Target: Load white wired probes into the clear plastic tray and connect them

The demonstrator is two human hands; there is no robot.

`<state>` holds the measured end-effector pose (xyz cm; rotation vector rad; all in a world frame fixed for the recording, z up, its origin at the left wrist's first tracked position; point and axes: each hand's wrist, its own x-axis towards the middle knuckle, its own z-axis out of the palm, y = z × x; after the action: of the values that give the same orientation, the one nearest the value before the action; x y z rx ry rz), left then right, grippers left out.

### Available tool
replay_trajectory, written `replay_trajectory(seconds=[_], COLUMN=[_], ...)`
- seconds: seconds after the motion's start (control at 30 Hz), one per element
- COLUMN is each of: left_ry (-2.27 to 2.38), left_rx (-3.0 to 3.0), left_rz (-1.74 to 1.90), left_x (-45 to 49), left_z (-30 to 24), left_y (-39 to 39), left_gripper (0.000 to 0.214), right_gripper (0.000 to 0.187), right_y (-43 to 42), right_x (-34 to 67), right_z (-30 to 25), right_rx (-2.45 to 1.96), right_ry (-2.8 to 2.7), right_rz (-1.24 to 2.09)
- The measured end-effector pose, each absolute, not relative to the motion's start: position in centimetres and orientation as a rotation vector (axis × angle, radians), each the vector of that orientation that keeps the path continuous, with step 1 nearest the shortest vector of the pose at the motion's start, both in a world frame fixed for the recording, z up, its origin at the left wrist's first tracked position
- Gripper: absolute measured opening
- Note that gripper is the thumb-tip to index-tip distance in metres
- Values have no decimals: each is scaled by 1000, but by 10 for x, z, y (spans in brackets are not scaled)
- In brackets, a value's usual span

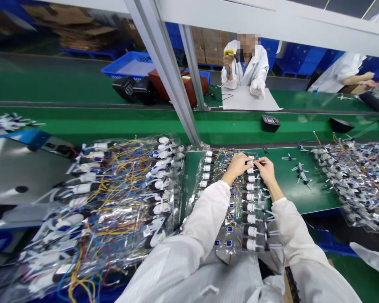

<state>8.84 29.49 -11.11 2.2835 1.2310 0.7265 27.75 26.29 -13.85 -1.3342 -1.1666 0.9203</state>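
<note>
A clear plastic blister tray (226,249) lies in front of me, with white-and-black cylindrical parts (250,219) in columns along both sides. Thin coloured wires and small blue squares run down its middle. At the far right corner, my left hand (238,166) has its fingers closed on one of these cylindrical parts. Just to the right, my right hand (266,169) pinches a thin white strip by that same part; its far end is hard to make out. Similar white strips with black pieces (273,233) stick out from the nearer parts in the right column.
Stacked trays with wired parts (123,185) stand left; another pile (360,181) lies right. Loose strips (300,173) rest on the green table. A metal post (169,71) rises ahead. Beyond it are a black device (270,123) on the green belt and a co-worker (244,67).
</note>
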Motion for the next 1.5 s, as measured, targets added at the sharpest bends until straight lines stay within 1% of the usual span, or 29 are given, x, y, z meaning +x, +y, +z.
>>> replay_trajectory(seconds=[0.3,0.4,0.47,0.53,0.6,0.63,0.7,0.77,0.8,0.87,0.9,0.97,1.03,1.1,1.13,1.17,1.23,1.3,1.43,1.5], left_ry=[1196,1194,1182,1185,1219,1240,1262,1254,1252,1275,1300,1350,1376,1377,1371,1365,1351,1345,1376,1384], left_rx=[2305,2299,2283,2243,2224,2237,2303,2371,2394,2419,2420,2405,2382,2360,2351,2342,2329,2332,2326,2311], left_rz=[744,732,759,833,877,858,749,643,617,606,610,623,653,687,699,706,702,692,723,753], left_x=[89,88,88,88,89,90,92,95,97,99,100,101,101,100,99,99,97,96,96,95], left_z=[-112,-110,-107,-103,-99,-97,-94,-94,-94,-95,-95,-95,-93,-91,-91,-90,-91,-92,-95,-96], left_y=[297,296,295,294,296,297,300,302,302,302,302,300,299,299,300,301,303,304,307,308], left_gripper=[28,30,31,30,31,35,39,37,36,37,38,39,32,22,19,18,19,21,25,25], right_gripper=[30,32,40,48,39,35,20,4,5,14,16,13,10,18,22,26,33,37,43,44], right_y=[268,269,271,275,279,281,282,282,282,284,286,293,301,307,308,308,308,307,311,313], right_x=[273,281,300,333,373,393,426,446,450,450,446,430,406,374,356,339,309,289,277,279], right_z=[-135,-129,-120,-107,-92,-84,-70,-62,-59,-56,-55,-52,-49,-47,-46,-46,-49,-56,-77,-87], right_rx=[-1402,-1380,-1341,-1468,-1779,-1858,-1931,-1962,-1973,-1975,-1967,-1924,-1840,-1655,-1508,-1377,-1216,-1212,-1303,-1308], right_ry=[-1300,-1412,-1508,-1549,-1495,-1454,-1440,-1462,-1476,-1501,-1511,-1513,-1489,-1417,-1349,-1280,-1177,-1153,-1169,-1155], right_rz=[864,924,989,886,565,466,368,353,359,380,388,414,477,670,828,971,1149,1149,955,922])
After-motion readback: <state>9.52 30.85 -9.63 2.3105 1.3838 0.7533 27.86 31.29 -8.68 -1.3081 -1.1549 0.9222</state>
